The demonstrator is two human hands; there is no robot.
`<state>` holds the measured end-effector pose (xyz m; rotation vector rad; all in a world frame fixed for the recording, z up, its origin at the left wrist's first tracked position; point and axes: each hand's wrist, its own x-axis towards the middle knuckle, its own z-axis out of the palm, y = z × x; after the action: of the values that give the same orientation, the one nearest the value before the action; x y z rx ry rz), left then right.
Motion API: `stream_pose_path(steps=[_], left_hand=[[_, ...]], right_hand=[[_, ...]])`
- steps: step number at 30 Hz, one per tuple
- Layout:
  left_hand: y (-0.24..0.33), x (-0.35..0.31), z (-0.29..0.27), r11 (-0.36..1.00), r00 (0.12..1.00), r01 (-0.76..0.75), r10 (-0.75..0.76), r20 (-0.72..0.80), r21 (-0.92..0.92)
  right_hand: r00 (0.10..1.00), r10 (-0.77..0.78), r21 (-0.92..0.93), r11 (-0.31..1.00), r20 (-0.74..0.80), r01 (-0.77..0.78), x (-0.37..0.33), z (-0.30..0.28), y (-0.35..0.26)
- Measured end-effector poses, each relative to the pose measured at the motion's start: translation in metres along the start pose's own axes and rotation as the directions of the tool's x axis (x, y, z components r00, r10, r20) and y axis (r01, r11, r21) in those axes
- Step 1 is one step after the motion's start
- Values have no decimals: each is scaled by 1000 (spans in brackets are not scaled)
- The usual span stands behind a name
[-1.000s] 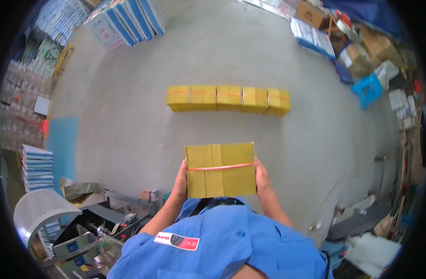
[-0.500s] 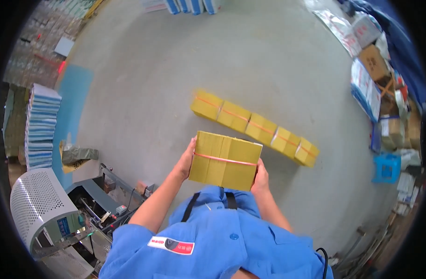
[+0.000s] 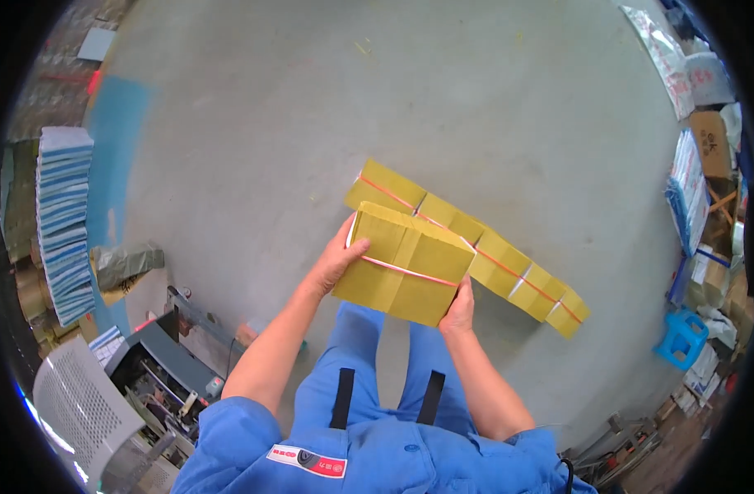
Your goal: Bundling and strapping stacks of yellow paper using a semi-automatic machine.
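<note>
Between my two hands is a bundle of yellow folded sheets [image 3: 393,288] with a pinkish-red band across its middle. My left hand [image 3: 341,257] grips its left end, thumb over the top face. At the opposite end, near the band, my right hand [image 3: 458,309] clasps the lower right corner. Beyond and below the held bundle, a slanting row of similar yellow bundles [image 3: 500,262] rests on the floor, each with a red band. The held bundle hides part of that row.
A grey machine with a perforated cover [image 3: 84,391] stands at lower left. Behind it rises a tall stack of blue-and-white packs [image 3: 65,222]. A blue stool [image 3: 681,337], cardboard boxes [image 3: 710,144] and plastic-wrapped packs line the right side. A blue strip [image 3: 117,123] marks the floor at left.
My view has shifted, and the held bundle is now tilted, higher in view and overlapping the row on the floor. My left thumb has come onto its top face.
</note>
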<state>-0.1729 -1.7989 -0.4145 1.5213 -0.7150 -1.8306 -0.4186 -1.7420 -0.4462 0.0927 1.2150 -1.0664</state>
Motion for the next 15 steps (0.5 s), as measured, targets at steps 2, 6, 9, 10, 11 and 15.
stream_pose_path(steps=[2, 6, 9, 10, 11, 15], left_hand=[[-14, 41, -23, 998, 999, 40, -41, 17, 48], [-46, 117, -60, 993, 994, 85, -91, 65, 85], [-57, 160, -76, 990, 988, 109, -118, 102, 85], [-59, 171, -83, 989, 987, 107, -117, 107, 98], [-62, 182, -89, 989, 987, 113, -123, 108, 97], [-79, 217, -113, 987, 981, 83, -105, 160, 139]], right_hand=[[1000, 23, 38, 999, -1, -23, 40, 6, 18], [998, 13, 114, 993, -58, -7, 119, -11, 73], [997, -34, 135, 990, -63, 42, 164, -15, 103], [997, -28, 136, 990, -69, 37, 175, -11, 110], [997, -22, 152, 988, -69, 32, 186, -7, 115], [995, -33, 134, 990, -92, 45, 212, 7, 130]])
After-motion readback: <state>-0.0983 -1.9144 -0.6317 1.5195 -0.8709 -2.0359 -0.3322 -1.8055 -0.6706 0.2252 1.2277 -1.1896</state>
